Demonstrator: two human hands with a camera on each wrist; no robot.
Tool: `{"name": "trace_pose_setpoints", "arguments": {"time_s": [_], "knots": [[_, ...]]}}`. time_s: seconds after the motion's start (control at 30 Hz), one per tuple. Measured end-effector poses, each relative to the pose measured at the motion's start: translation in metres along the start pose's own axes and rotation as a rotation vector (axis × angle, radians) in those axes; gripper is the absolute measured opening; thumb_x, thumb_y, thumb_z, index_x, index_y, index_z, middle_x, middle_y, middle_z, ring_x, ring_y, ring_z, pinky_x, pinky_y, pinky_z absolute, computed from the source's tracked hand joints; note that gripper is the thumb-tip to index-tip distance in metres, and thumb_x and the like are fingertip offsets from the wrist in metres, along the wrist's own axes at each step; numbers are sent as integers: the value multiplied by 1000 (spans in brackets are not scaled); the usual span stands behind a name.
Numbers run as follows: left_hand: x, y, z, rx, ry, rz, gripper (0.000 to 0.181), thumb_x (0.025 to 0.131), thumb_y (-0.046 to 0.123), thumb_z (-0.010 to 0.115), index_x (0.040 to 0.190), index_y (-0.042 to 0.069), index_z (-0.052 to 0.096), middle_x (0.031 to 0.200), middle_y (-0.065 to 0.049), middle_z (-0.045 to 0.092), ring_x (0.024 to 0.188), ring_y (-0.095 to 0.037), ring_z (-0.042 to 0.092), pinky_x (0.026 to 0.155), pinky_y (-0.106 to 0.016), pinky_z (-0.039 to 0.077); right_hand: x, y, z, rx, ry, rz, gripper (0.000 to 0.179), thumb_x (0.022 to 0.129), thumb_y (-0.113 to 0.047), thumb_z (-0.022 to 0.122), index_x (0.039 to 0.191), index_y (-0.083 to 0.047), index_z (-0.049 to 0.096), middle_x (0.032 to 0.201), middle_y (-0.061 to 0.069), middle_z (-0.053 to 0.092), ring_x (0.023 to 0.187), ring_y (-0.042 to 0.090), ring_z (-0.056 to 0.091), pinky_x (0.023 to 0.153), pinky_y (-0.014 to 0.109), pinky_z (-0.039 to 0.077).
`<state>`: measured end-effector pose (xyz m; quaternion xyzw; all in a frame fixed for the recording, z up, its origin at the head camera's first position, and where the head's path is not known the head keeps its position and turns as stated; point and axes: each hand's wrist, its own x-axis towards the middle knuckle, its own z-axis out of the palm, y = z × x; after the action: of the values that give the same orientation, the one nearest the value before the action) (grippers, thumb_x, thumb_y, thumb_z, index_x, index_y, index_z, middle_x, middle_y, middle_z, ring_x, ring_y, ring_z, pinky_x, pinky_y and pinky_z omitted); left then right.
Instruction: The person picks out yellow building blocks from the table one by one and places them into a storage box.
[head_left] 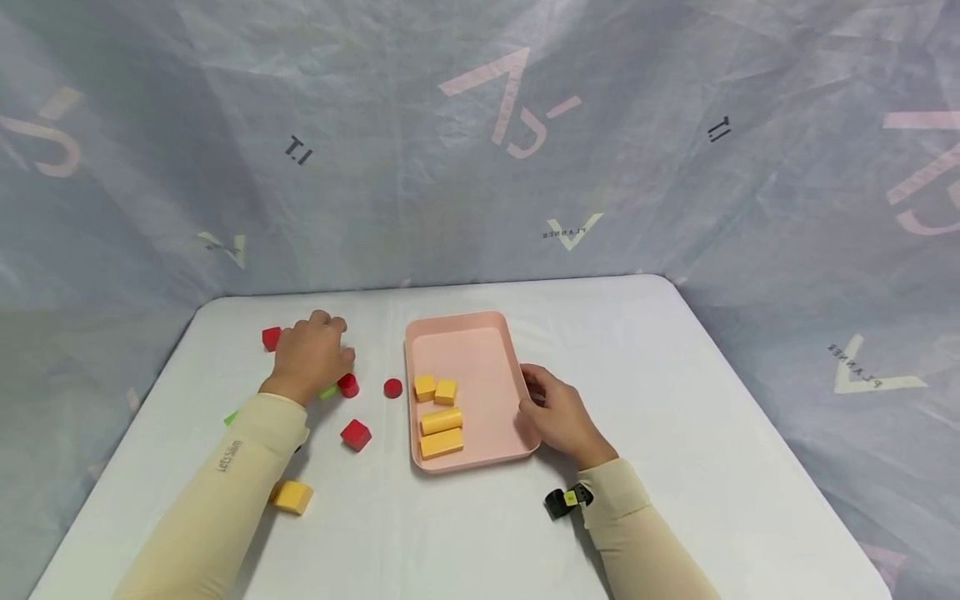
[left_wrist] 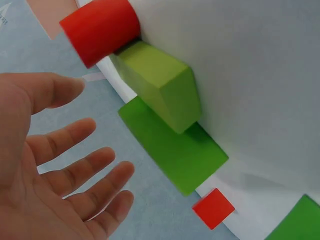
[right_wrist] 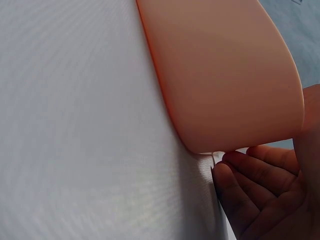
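Observation:
My left hand (head_left: 309, 358) hovers with spread, empty fingers over the left side of the table. In the left wrist view, a light green block (left_wrist: 160, 80), a flat green block (left_wrist: 172, 150) and a red cylinder (left_wrist: 102, 30) lie close to its fingertips. My right hand (head_left: 558, 412) grips the right wall of a pink tray (head_left: 498, 333), with its thumb at the rim and its fingers along the outside. Inside the tray, at its left, are two small yellow cubes (head_left: 446, 392), a yellow cylinder (head_left: 441, 421) and a yellow rectangular block (head_left: 441, 444).
A red cube (head_left: 356, 435) and a red disc-like piece (head_left: 393, 388) lie between the left arm and the tray. Another red block (head_left: 271, 338) sits farther back. A yellow block (head_left: 292, 497) is beside the left forearm, which partly hides a green piece (head_left: 231, 418).

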<state>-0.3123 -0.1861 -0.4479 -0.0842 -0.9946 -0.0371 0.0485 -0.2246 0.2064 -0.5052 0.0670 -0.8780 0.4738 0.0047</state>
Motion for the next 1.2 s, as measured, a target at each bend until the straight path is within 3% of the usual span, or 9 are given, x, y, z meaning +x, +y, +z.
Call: {"name": "trace_pose_setpoints", "arguments": {"time_s": [0.37,0.6,1.2], "knots": [[3,-8,3,-13,-19,-7,50,94,27,67,134,-2,61,134,-29,55,108,-49,63,87,-62,54,1,0,2,-14,4,6,53,95,-12,60,147,-14,55,134,6,68,121,23,69,102,43,55],[6,-11,5,-15,-68,-24,50,95,28,65,136,-1,59,135,-29,53,111,-49,61,89,-65,54,1,1,2,-29,11,19,52,95,-14,60,147,-17,55,134,4,68,120,23,69,102,44,55],[15,-17,11,4,-139,-12,49,94,26,65,133,-4,58,116,-25,54,94,-42,61,82,-58,58,1,0,2,-28,3,3,53,96,-12,59,149,-15,53,135,6,68,121,23,69,103,43,55]]}}
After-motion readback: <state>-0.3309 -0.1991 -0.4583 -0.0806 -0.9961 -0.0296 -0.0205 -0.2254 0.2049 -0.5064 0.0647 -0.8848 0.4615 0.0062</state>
